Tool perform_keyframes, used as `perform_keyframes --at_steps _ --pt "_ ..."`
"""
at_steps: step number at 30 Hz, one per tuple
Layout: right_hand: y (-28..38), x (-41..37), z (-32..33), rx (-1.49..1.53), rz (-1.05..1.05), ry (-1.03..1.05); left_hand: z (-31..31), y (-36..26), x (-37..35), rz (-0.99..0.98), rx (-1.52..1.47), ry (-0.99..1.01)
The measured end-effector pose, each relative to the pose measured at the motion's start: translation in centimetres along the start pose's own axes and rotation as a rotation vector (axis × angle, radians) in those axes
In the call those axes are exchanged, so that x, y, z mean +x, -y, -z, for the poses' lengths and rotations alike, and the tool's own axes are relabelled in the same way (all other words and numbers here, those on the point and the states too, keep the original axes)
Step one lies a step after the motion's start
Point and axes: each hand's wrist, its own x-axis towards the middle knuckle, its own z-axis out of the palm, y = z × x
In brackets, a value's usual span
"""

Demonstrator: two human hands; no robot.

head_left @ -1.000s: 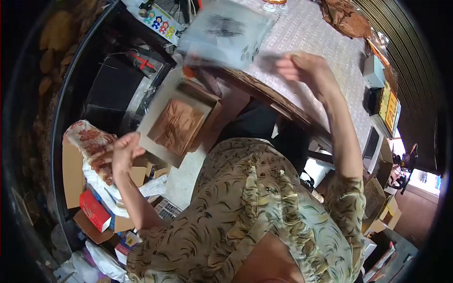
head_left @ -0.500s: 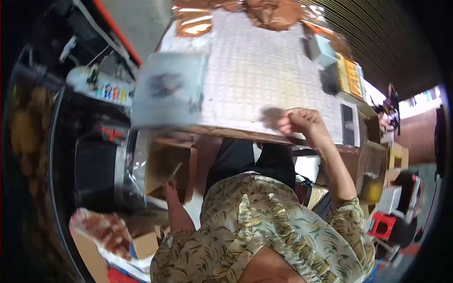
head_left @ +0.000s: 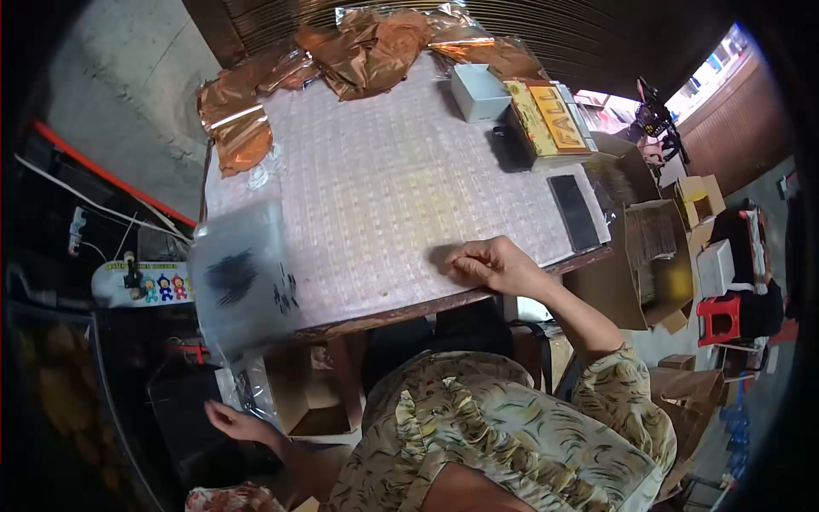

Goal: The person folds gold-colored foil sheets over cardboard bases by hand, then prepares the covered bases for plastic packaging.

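My right hand [head_left: 490, 264] rests on the near edge of the table [head_left: 384, 188], which is covered with a pale patterned cloth; its fingers are curled in and nothing shows in them. My left hand [head_left: 230, 421] is low under the table's left side, fingers apart and empty, just left of an open cardboard box [head_left: 311, 401]. A clear plastic bag with black print [head_left: 241, 286], blurred, lies over the table's left near corner, apart from both hands.
Crumpled copper foil sheets [head_left: 358, 51] lie at the table's far end. A white box [head_left: 478, 90], a yellow pack [head_left: 550, 115] and black flat items [head_left: 576, 209] sit on the right. Cardboard boxes [head_left: 657, 256] and a red stool [head_left: 721, 316] stand on the floor to the right.
The view swung up from the floor clutter to the table. My left hand let go of the tray with copper foil and went down by the box. My right hand dropped onto the table.
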Motion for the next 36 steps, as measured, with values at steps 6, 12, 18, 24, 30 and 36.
perform_keyframes --at_steps 6,12,18,24,30,36 --pt "1.9 5.7 2.6 -0.518 0.317 -0.139 -15.6 -24.3 6.4 -0.488 -0.295 0.762" --pt "-0.5 16.5 5.2 -0.604 0.511 -0.37 -42.7 -34.2 1.1 -0.826 -0.593 1.17" --pt "-0.5 23.8 9.0 -0.613 0.532 -0.492 -60.6 -36.6 -2.5 -0.821 -0.665 1.124" --pt "0.7 29.8 12.3 -0.574 0.412 -0.554 -65.5 -33.3 -4.1 -0.604 -0.659 1.343" --pt "-1.0 36.3 13.7 -0.568 0.33 -0.661 -65.5 -34.6 -3.3 -0.403 -0.503 1.41" --pt "-1.5 41.8 15.7 -0.76 0.55 -0.853 -65.6 -37.6 -0.8 -0.549 -0.416 1.41"
